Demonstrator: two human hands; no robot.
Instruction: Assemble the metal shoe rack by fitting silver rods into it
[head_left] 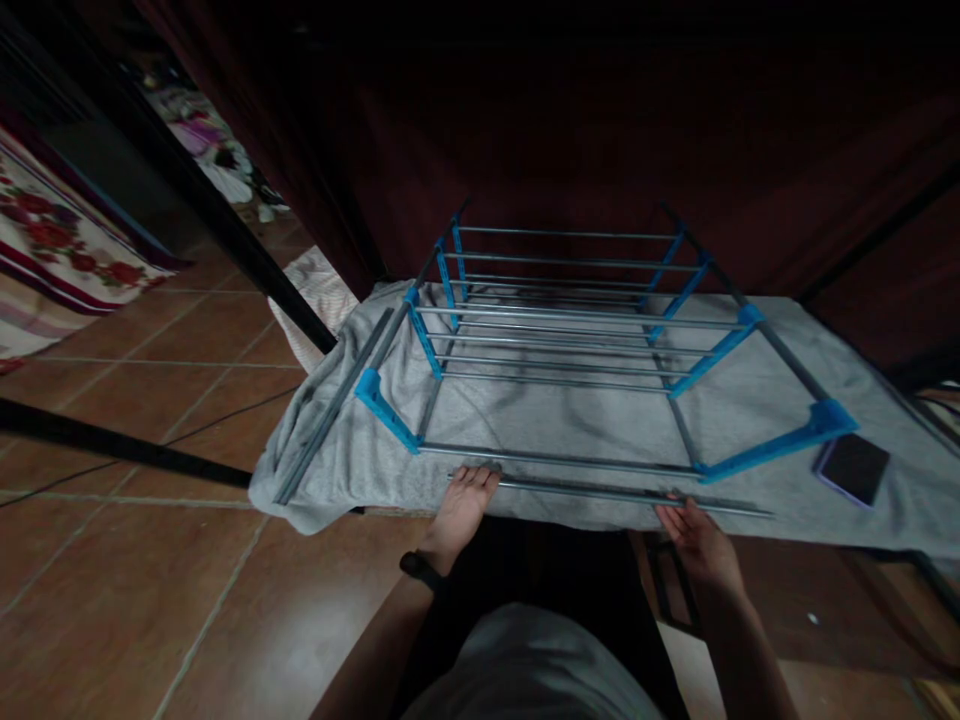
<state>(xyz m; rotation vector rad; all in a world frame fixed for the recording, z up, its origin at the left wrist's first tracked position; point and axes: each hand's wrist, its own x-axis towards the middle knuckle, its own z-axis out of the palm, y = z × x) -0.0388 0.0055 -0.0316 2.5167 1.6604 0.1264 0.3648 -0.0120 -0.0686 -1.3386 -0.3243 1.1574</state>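
Observation:
Close to the cloth's front edge, a few thin metal rods lie side by side. The fingers of my left hand, with a dark band at the wrist, curl over their left end. My right hand grips the rods toward the right, its fingertips around them. Just beyond stands a partly built rack of metal tubes joined by blue plastic brackets. Its nearest crossbar runs parallel to the rods in my hands. Two angled blue arms stick out at the rack's near corners.
A grey cloth covers the surface. More loose tubes lie along its left side. A dark phone-like slab rests at the right. Black metal bars and a cable cross the left, above the tiled floor.

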